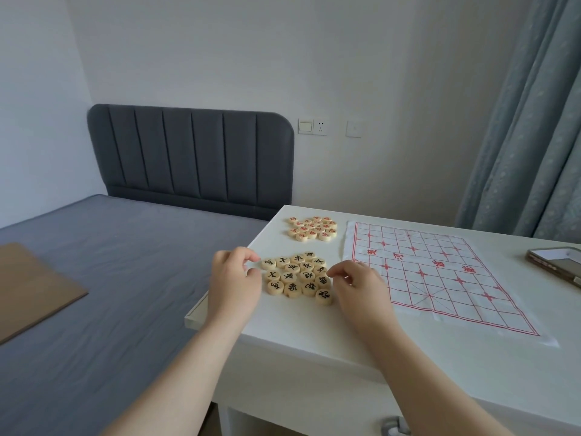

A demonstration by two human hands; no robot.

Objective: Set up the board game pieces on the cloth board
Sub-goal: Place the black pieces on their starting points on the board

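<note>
Black pieces point(297, 276) lie between left hand point(234, 278) and right hand point(358, 286), both loosely curled, seemingly empty; cloth board point(440, 272) lies rightward.

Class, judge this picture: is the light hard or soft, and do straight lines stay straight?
Head view: soft, even light, no glare on the table; only faint shadows beside the black-lettered pieces; same view, the wide-angle lens tilts and bows the curtain at the right edge.
</note>
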